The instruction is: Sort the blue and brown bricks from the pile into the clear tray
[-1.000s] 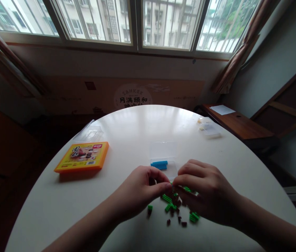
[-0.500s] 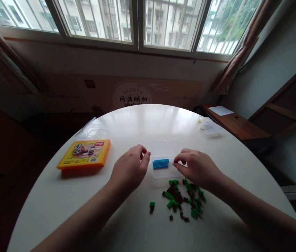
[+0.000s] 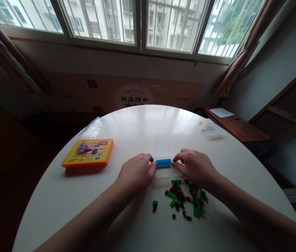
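Note:
A clear plastic box point(image 3: 167, 173) lies with its lid folded back on the table. Rows of small blue building bricks point(image 3: 163, 163) sit side by side in it as a low block. At the block's left end, the thumb and fingers of my left hand point(image 3: 139, 172) are pinched together against it. My right hand point(image 3: 196, 167) pinches at the right end; its fingertips hide most of a tiny blue brick there. Closer to me lies a loose pile of green and dark brown bricks point(image 3: 178, 195), with a green-and-brown piece point(image 3: 155, 204) apart on the left.
An orange-yellow game box point(image 3: 87, 152) rests on the left of the round white table point(image 3: 127, 224). Behind it is a clear plastic tray point(image 3: 92, 128). Another clear box with yellowish bits point(image 3: 211, 130) stands at the far right, near a brown wooden desk point(image 3: 245, 127).
My left hand has come in to the blue block's left end. My right hand, with the tiny blue brick, has closed the gap to its right end. The view has shifted slightly.

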`<state>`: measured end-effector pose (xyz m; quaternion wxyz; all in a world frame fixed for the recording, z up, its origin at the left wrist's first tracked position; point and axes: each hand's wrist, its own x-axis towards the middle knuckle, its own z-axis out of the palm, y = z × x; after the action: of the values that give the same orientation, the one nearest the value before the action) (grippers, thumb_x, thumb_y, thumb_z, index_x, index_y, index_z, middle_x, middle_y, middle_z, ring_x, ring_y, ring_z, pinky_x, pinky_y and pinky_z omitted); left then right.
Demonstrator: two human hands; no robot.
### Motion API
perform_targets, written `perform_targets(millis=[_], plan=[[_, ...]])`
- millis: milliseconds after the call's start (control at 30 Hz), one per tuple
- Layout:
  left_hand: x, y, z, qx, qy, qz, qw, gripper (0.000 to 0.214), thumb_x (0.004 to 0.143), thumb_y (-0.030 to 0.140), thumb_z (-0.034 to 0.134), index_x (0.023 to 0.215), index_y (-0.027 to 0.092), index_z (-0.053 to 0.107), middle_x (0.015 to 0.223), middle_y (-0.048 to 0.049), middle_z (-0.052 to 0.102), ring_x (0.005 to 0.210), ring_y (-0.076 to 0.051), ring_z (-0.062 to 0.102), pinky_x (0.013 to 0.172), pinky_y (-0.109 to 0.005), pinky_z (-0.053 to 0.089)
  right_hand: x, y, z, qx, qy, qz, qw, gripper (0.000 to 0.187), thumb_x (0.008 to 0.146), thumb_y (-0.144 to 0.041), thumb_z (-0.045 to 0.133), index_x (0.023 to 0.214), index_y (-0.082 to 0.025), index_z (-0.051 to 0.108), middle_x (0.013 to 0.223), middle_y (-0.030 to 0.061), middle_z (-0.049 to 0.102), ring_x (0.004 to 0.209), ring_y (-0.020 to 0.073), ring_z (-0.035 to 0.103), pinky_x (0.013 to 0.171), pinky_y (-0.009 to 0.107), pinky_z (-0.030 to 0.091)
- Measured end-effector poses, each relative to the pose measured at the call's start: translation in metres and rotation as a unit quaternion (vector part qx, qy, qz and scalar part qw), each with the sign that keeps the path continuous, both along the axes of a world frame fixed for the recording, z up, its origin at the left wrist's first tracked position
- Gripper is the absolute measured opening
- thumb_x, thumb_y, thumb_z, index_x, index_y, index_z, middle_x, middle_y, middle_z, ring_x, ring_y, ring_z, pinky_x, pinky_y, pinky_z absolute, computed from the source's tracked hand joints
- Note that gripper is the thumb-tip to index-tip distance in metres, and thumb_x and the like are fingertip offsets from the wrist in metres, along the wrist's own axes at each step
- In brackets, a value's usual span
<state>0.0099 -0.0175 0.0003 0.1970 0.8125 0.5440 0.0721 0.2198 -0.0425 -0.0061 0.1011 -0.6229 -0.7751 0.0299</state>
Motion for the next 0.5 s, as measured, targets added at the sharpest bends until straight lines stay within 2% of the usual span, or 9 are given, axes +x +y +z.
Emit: perform_targets(millis=[500], plan=[[0.0028,-0.0002,0.0016,-0.002,0.012,-0.007,1.000,0.031,0.091,0.038,0.044,0.098,0.020,0.068,0.104,-0.0091,0.070,0.091,-0.027,0.064,0.074,-0.036,0.048,-0.0027,0.0019,-0.0036,0.013,-0.008,-0.005,1.000,0.021,0.091,-0.035,0.055,0.088,-0.027,0.075,0.085,0.0013,0.069,0.077,0.0169,0.063,0.061,0.027,0.039]])
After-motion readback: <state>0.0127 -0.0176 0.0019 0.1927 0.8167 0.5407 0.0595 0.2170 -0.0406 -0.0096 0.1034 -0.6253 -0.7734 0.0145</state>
